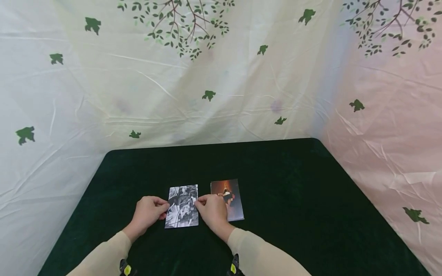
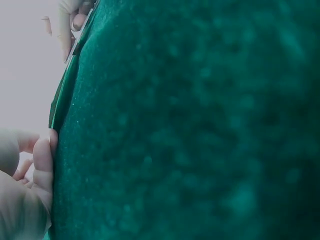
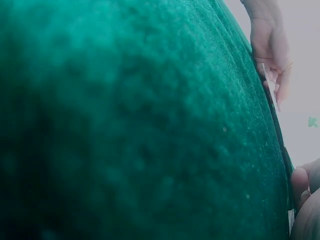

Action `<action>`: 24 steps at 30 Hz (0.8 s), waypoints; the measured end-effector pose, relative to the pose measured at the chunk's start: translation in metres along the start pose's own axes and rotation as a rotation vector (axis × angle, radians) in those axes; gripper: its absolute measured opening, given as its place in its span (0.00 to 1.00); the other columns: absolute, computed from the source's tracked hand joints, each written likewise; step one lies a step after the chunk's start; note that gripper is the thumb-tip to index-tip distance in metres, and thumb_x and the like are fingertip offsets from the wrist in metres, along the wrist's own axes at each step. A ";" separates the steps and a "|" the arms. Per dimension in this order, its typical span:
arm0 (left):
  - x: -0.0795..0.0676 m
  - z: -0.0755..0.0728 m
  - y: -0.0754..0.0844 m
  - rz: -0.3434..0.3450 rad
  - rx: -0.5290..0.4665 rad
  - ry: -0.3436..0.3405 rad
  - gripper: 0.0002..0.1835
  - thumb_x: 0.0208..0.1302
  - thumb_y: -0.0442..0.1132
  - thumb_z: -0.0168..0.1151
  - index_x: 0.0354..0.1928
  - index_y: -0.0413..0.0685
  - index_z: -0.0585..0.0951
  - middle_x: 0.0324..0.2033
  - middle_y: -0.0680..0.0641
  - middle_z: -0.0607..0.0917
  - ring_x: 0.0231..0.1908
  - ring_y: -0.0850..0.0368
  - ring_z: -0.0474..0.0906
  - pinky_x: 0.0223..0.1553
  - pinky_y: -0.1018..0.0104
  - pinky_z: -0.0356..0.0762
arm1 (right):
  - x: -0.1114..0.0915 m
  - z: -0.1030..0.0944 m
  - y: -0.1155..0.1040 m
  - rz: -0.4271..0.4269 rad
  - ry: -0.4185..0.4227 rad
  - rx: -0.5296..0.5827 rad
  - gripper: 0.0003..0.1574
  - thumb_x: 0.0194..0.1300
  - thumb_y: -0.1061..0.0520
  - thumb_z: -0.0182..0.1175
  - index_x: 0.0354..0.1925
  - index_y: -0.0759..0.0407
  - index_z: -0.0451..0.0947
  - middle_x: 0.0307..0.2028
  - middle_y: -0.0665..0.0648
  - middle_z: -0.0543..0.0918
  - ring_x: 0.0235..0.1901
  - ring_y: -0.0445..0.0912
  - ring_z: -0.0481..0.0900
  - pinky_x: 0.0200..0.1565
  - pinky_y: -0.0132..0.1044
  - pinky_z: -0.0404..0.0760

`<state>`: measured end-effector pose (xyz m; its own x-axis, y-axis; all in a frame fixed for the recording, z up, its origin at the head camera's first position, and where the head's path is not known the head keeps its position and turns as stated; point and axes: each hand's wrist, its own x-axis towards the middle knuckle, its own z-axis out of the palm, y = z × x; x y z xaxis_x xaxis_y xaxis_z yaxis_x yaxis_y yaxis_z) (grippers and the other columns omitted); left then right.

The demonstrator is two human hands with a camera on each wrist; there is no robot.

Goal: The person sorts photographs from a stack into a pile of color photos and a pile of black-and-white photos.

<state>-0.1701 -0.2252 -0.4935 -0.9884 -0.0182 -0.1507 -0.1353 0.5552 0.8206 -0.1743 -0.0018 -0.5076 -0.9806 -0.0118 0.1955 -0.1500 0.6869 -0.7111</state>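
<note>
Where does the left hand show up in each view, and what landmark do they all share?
Head: left hand, low and left of centre, at the left edge of the black-and-white print.
Left wrist: left hand, lower left corner.
Right wrist: left hand, upper right, the farther hand.
Shared landmark: the green tabletop.

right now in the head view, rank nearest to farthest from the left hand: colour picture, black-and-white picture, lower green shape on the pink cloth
From the left hand:
1. Black-and-white picture: held at its left edge.
2. Colour picture: farther right, partly hidden by the right hand.
3. Lower green shape: far right.
</note>
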 end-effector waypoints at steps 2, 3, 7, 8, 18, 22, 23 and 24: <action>0.000 0.001 0.001 0.010 0.025 0.006 0.06 0.61 0.37 0.66 0.37 0.43 0.86 0.27 0.49 0.83 0.23 0.56 0.79 0.26 0.66 0.78 | 0.000 0.000 0.000 -0.003 0.002 -0.011 0.08 0.56 0.49 0.71 0.33 0.49 0.88 0.27 0.44 0.86 0.25 0.32 0.79 0.30 0.30 0.78; 0.001 0.001 0.001 0.013 0.035 0.008 0.05 0.61 0.37 0.66 0.37 0.43 0.86 0.27 0.49 0.83 0.23 0.56 0.79 0.26 0.66 0.78 | 0.001 -0.001 -0.001 -0.003 0.003 -0.015 0.08 0.56 0.49 0.71 0.33 0.50 0.88 0.27 0.44 0.86 0.25 0.33 0.79 0.30 0.31 0.78; 0.000 0.002 0.003 0.012 0.063 0.012 0.05 0.61 0.36 0.65 0.36 0.43 0.85 0.27 0.49 0.82 0.23 0.57 0.78 0.25 0.66 0.77 | 0.001 -0.002 -0.001 -0.002 0.003 -0.021 0.07 0.56 0.49 0.71 0.32 0.49 0.88 0.27 0.45 0.86 0.25 0.33 0.79 0.30 0.31 0.77; 0.000 0.002 0.004 0.011 0.067 0.013 0.04 0.61 0.36 0.65 0.35 0.43 0.85 0.27 0.49 0.82 0.23 0.57 0.78 0.25 0.66 0.77 | 0.001 -0.002 -0.002 -0.001 0.003 -0.023 0.07 0.56 0.49 0.71 0.32 0.49 0.88 0.27 0.45 0.86 0.25 0.33 0.79 0.30 0.31 0.77; 0.001 0.005 0.005 -0.014 0.105 0.022 0.04 0.61 0.38 0.66 0.34 0.45 0.85 0.25 0.49 0.81 0.22 0.57 0.77 0.25 0.66 0.75 | 0.001 -0.004 -0.002 0.006 -0.004 -0.036 0.05 0.57 0.50 0.70 0.31 0.48 0.89 0.28 0.45 0.87 0.26 0.35 0.79 0.31 0.34 0.76; 0.001 0.006 0.005 -0.009 0.116 0.028 0.04 0.60 0.38 0.66 0.33 0.46 0.84 0.25 0.49 0.80 0.22 0.57 0.77 0.25 0.66 0.75 | 0.001 -0.004 -0.002 0.003 -0.007 -0.041 0.05 0.57 0.51 0.70 0.30 0.49 0.89 0.27 0.45 0.87 0.26 0.35 0.79 0.32 0.35 0.77; 0.001 0.006 0.005 -0.006 0.117 0.029 0.04 0.60 0.38 0.66 0.33 0.45 0.84 0.24 0.49 0.80 0.22 0.57 0.77 0.25 0.66 0.75 | 0.002 -0.004 -0.002 0.002 -0.009 -0.041 0.04 0.57 0.51 0.70 0.30 0.49 0.89 0.27 0.45 0.86 0.26 0.35 0.79 0.33 0.36 0.77; 0.001 0.006 0.005 -0.001 0.118 0.029 0.04 0.60 0.38 0.66 0.34 0.45 0.84 0.24 0.49 0.80 0.22 0.57 0.77 0.24 0.66 0.75 | 0.002 -0.005 -0.001 0.000 -0.014 -0.043 0.04 0.57 0.51 0.70 0.30 0.49 0.88 0.27 0.45 0.86 0.26 0.35 0.79 0.37 0.38 0.78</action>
<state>-0.1717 -0.2171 -0.4927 -0.9901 -0.0420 -0.1336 -0.1287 0.6491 0.7498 -0.1756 0.0005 -0.5029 -0.9824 -0.0214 0.1855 -0.1444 0.7172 -0.6818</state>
